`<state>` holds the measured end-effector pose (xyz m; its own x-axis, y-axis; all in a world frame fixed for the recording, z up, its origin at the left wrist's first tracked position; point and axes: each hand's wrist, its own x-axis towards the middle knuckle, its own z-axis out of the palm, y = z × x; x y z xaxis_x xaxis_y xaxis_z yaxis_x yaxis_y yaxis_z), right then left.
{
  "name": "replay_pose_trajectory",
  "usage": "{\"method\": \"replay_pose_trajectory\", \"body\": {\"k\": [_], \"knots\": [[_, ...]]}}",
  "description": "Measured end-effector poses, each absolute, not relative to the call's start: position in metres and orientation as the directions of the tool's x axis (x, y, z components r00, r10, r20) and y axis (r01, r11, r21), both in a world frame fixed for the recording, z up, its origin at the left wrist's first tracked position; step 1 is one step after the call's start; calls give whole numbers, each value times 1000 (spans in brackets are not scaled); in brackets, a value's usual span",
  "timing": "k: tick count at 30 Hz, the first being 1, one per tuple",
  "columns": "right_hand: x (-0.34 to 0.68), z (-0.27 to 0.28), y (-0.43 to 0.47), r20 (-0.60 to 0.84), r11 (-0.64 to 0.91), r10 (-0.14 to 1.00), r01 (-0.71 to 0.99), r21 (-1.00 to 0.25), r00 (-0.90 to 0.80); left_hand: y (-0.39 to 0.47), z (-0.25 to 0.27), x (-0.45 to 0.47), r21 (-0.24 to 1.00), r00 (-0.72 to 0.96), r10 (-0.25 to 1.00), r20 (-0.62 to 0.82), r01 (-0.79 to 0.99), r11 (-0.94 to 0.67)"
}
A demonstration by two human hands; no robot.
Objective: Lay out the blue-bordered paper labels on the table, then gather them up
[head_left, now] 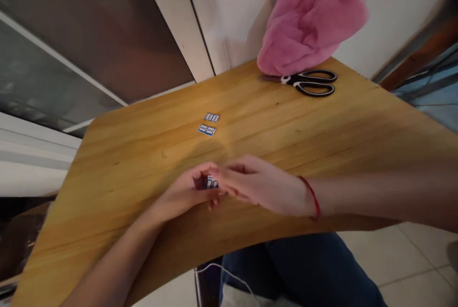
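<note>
My left hand [186, 192] is curled round a small blue-and-white printed piece [212, 182], which shows between thumb and fingers. From the right, my right hand [250, 183], with a red cord [310, 197] at its wrist, meets it with the fingers closed at the piece's edge. The fingertips partly cover the piece, so its full shape is hidden. Beyond the hands, two similar flat pieces lie on the wooden table: a smaller one with upright white bars [212, 117] and, just nearer, a blue one with white bars [207, 129].
Black-handled scissors [311, 83] lie at the table's far edge, their blades partly under a bunched pink cloth [311, 21]. Behind the wooden table [143, 140] stand a white wall and a framed glass panel [107, 25]. A white cable [229, 271] hangs below the front edge.
</note>
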<state>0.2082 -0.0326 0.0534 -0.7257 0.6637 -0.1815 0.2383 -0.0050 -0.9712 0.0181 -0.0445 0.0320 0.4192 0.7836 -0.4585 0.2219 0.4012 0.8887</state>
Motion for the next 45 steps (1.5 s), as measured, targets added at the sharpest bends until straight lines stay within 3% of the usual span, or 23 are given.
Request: {"method": "replay_pose_trajectory", "body": {"k": [5,11,18,21,25,31,38,45], "knots": [[197,31,-18,-289,70,664,442,-895,-690,-49,29,13,888,457,762,-459,203,414],[197,27,-26,-558,-175,457,545,-820,-693,-58,21,14,900,518,743,-424,147,411],[204,17,-39,-503,-364,508,355,-861,-700,-45,25,0,912,513,777,-366,34,408],[209,13,-51,-445,-347,572,288,-892,-689,-45,29,2,921,511,785,-350,36,387],[210,12,-54,-376,-274,576,263,-925,-725,-51,29,10,927,442,823,-357,56,372],[208,13,-49,-356,-374,537,162,-913,-765,-54,24,15,952,303,902,-307,112,286],[210,13,-51,-394,-403,572,172,-899,-720,-59,25,15,955,240,956,-171,279,101],[210,12,-54,-372,-269,565,262,-927,-737,-59,26,17,949,239,946,-220,279,150]]}}
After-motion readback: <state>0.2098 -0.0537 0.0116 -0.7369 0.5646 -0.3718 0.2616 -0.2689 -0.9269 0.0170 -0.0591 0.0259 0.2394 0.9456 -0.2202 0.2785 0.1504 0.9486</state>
